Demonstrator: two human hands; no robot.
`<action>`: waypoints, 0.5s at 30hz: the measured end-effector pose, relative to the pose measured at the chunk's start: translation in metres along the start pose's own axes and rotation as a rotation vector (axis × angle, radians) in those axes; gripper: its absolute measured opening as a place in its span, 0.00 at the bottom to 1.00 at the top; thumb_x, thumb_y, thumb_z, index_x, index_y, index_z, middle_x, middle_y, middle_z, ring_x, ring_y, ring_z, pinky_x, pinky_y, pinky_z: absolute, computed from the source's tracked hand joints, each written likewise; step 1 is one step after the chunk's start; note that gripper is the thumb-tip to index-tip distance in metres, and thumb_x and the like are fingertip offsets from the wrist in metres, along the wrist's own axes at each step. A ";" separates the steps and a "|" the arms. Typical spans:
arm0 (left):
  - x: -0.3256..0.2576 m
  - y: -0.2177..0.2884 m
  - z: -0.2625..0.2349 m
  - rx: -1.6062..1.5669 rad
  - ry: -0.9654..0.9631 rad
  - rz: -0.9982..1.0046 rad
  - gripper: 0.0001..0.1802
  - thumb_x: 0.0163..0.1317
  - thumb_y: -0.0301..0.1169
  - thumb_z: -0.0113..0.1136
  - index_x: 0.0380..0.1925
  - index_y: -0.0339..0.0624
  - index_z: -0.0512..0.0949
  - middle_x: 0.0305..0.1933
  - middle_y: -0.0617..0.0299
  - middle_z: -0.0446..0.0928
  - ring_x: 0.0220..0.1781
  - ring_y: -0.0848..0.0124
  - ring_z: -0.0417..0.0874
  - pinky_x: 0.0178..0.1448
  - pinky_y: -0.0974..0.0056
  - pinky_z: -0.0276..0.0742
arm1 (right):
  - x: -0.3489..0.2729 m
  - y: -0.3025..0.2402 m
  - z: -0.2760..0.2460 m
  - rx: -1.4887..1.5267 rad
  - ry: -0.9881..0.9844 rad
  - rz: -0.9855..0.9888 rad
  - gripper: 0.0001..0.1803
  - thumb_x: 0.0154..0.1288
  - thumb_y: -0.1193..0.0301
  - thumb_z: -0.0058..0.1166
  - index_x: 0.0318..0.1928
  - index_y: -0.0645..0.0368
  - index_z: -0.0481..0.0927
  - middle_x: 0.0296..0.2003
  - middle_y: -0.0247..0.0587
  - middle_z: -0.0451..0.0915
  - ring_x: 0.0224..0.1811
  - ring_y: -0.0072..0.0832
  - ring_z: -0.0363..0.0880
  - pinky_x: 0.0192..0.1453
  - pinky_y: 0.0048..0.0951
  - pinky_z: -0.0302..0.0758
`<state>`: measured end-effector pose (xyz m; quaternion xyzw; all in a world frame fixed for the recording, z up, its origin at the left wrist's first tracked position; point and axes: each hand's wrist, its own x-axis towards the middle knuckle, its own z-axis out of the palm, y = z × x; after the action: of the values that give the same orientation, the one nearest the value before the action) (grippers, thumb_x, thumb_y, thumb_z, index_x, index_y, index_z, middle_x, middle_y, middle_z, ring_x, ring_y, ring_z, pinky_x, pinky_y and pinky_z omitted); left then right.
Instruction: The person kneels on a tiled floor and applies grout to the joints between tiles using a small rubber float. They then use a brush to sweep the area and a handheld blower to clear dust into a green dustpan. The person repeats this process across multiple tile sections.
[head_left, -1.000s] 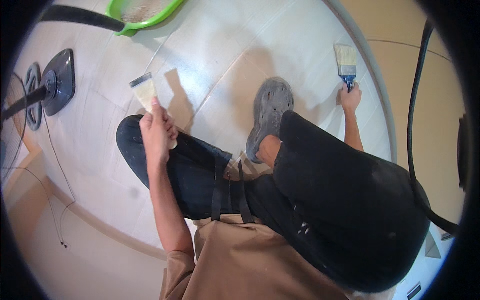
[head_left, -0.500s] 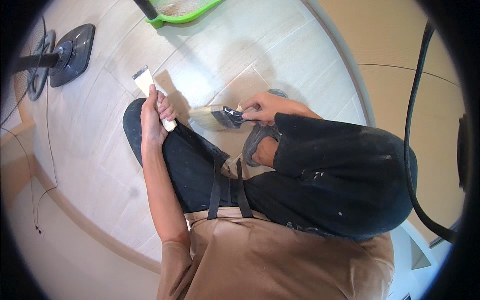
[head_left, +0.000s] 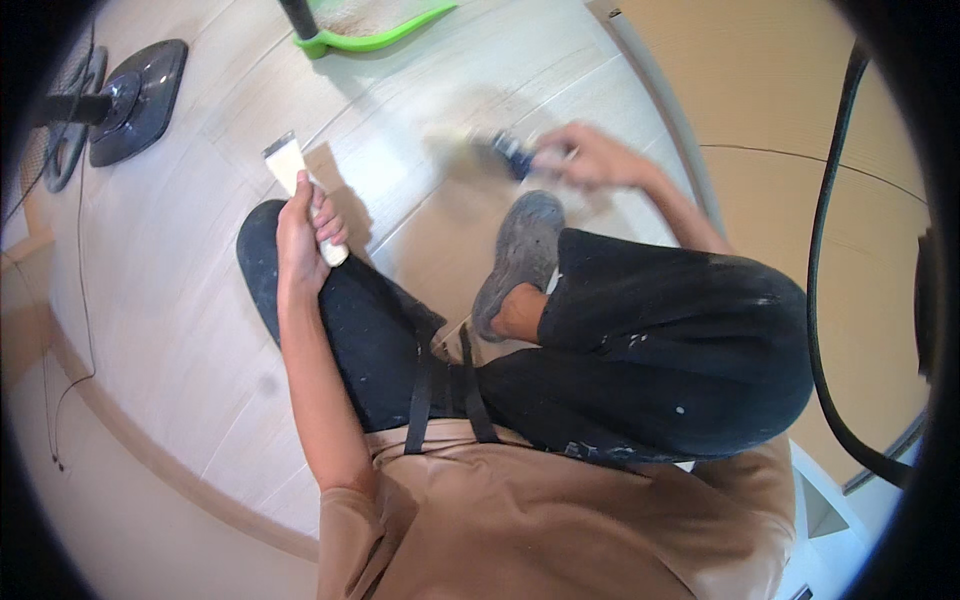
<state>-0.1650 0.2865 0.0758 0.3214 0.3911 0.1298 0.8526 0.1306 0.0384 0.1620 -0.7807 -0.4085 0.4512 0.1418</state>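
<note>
The left hand [head_left: 303, 222] was closed around the handle of a pale putty knife [head_left: 298, 182], whose blade was held up over the left knee, above the light tiled floor [head_left: 180, 270]. The right hand [head_left: 590, 157], blurred, was wrapped around a blue-handled scraper [head_left: 505, 150], whose blade was smeared by motion just above the floor beyond a grey shoe [head_left: 520, 255]. A green dustpan [head_left: 390, 22] and a black fan base [head_left: 135, 95] were seen farther off
</note>
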 end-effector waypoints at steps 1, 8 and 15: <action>0.002 0.000 0.002 0.000 -0.007 -0.010 0.22 0.83 0.50 0.44 0.29 0.51 0.65 0.18 0.77 0.57 0.15 0.84 0.56 0.20 0.74 0.58 | 0.002 0.017 0.025 -0.028 -0.041 -0.168 0.22 0.69 0.58 0.61 0.50 0.65 0.87 0.35 0.51 0.89 0.33 0.36 0.86 0.45 0.38 0.82; -0.001 0.001 0.011 0.024 0.027 -0.024 0.23 0.83 0.50 0.43 0.29 0.51 0.65 0.18 0.76 0.56 0.15 0.84 0.55 0.19 0.74 0.57 | 0.017 0.066 0.008 -0.047 -0.159 0.196 0.20 0.73 0.56 0.61 0.53 0.59 0.88 0.25 0.35 0.84 0.22 0.21 0.80 0.23 0.25 0.78; 0.000 0.003 0.012 0.039 0.037 -0.051 0.23 0.83 0.51 0.43 0.29 0.50 0.65 0.18 0.75 0.57 0.16 0.84 0.55 0.19 0.74 0.57 | 0.041 0.054 -0.087 -0.299 0.181 0.249 0.20 0.71 0.59 0.61 0.56 0.57 0.87 0.25 0.40 0.83 0.20 0.25 0.80 0.22 0.29 0.78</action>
<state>-0.1554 0.2831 0.0834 0.3254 0.4174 0.1061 0.8418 0.2402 0.0494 0.1543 -0.8749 -0.3568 0.3274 0.0036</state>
